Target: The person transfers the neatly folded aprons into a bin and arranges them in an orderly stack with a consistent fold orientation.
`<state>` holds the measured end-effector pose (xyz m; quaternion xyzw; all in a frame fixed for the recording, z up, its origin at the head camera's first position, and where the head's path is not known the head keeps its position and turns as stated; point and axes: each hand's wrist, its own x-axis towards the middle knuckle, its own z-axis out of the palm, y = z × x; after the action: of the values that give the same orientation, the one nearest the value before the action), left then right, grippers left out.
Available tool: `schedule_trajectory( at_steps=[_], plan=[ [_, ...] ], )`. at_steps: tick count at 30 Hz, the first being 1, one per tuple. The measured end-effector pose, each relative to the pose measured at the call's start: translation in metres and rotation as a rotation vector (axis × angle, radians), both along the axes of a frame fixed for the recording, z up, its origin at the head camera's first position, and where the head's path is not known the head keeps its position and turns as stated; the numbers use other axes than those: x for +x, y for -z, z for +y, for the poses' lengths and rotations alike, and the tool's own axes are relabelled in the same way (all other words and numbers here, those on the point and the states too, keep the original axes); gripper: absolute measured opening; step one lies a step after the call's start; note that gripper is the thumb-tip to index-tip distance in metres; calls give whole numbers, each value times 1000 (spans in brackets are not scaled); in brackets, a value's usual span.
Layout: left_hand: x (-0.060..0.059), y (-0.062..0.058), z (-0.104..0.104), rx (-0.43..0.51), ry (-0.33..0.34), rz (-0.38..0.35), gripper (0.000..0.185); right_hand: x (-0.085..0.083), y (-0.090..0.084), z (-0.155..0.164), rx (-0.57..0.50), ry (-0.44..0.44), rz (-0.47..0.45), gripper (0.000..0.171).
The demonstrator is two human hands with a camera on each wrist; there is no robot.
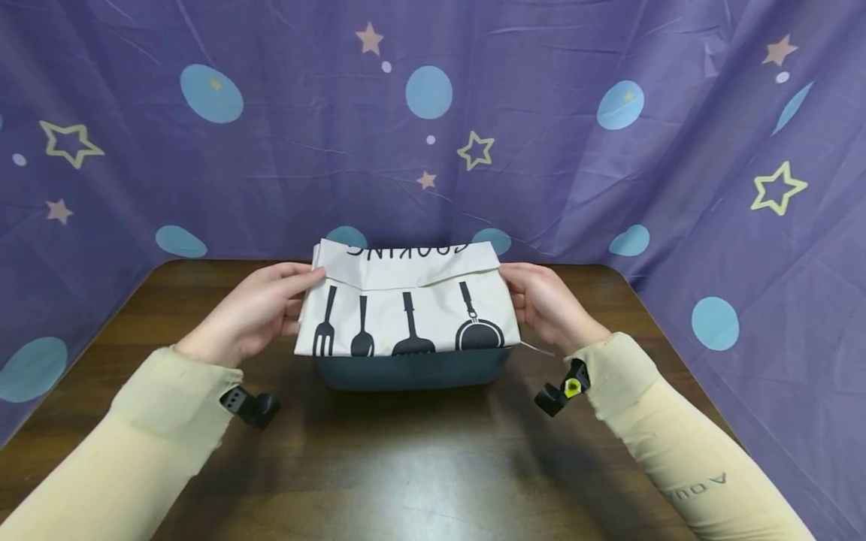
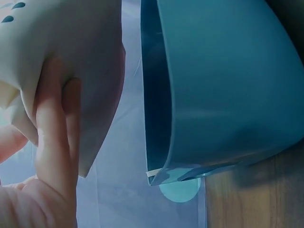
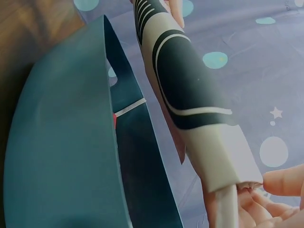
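A folded white apron [image 1: 382, 308] printed with dark kitchen utensils and the word COOKING is held up above a teal bin [image 1: 414, 373]. My left hand [image 1: 260, 308] grips its left edge, thumb on top and fingers underneath. At the opposite edge my right hand [image 1: 544, 304] pinches the folded cloth. Both wrist views show a gap between the apron and the bin's open rim. A pale strap [image 3: 227, 204] hangs from the apron's right end. Something thin and white lies across the bin's opening, with a bit of red beside it; the rest of the inside is hidden.
The bin stands on a dark brown wooden table [image 1: 406, 466], towards its back. Behind and at both sides hangs a purple curtain [image 1: 325, 113] with stars and blue dots. Small black devices are strapped at both wrists.
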<state>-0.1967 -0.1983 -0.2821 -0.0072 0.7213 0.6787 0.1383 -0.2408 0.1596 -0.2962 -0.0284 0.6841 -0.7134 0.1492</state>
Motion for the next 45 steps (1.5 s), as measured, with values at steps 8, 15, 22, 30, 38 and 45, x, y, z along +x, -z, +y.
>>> schedule_trajectory(
  at_steps=[8,15,22,30,38,45],
  plan=[
    [-4,-1,-3,39,-23,9,35,-4,0,-4,-20,14,-6,32],
    [-6,-1,-2,20,21,35,63,-8,-1,-5,-50,23,-12,23],
    [-8,-6,4,-2,46,2,89,-11,-3,-7,-59,23,2,32],
    [-12,-7,16,58,99,-30,101,-16,1,-9,-59,13,-34,31],
    [-13,-5,22,77,96,-53,105,-16,5,-13,-91,28,-39,33],
    [-13,-2,24,75,71,-70,105,-15,8,-16,-82,41,-42,40]
  ],
)
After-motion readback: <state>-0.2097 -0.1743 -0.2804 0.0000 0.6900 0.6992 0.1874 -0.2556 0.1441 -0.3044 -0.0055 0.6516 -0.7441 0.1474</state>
